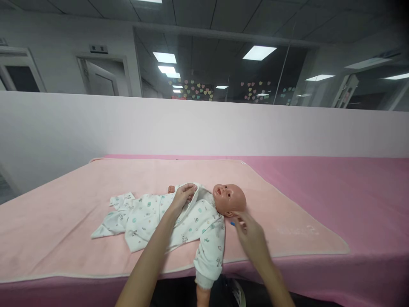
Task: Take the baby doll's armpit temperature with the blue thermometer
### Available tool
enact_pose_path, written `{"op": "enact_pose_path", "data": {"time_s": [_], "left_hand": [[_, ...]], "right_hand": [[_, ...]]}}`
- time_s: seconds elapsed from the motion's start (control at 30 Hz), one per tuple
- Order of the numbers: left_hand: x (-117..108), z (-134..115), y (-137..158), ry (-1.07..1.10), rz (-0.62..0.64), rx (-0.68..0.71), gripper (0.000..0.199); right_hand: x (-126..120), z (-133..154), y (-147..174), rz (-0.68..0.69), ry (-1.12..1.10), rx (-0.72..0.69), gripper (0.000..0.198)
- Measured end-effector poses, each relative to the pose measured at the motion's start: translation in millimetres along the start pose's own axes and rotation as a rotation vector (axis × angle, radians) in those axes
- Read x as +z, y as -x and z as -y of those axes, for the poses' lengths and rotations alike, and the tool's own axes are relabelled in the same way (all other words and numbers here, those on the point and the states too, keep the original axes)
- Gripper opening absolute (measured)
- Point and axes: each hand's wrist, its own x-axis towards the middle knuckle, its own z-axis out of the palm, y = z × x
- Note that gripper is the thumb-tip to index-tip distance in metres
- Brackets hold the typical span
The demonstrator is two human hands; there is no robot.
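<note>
Doll (227, 200): lying on its back on the peach blanket (76, 213), head (236, 198) toward your right.
Left hand (182, 197): your grip is pinched on the patterned shirt (204, 213)'s front edge.
Right hand (252, 233): just beside the doll, by a small blue piece (232, 223); I cannot tell whether your grip holds it.

No text is legible from here; the pale marking (298, 230) on the peach blanket (70, 204) is too faint.
</note>
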Motion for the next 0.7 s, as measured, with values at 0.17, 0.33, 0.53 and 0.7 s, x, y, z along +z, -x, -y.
{"op": "enact_pose_path", "data": {"time_s": [0.17,0.33,0.53,0.7], "left_hand": [[-3.7,-1.2,0.2,0.2,-0.148,-0.025,0.038],[-3.6,3.6,-1.1,0.019,-0.131,0.048,0.031],[0.2,0.9,6.7,-0.305,0.199,0.202,0.019],[-0.9,-1.1,10.1,-0.342,0.267,0.175,0.023]], "right_hand": [[55.9,79.1,-41.3,0.022,0.088,-0.062,0.027],[88.3,79.1,-43.8,-0.171,0.007,0.033,0.02],[88.3,66.7,-35.2,-0.418,-0.394,-0.07,0.021],[89.0,65.7,-37.8,-0.363,-0.42,-0.091,0.021]]}}
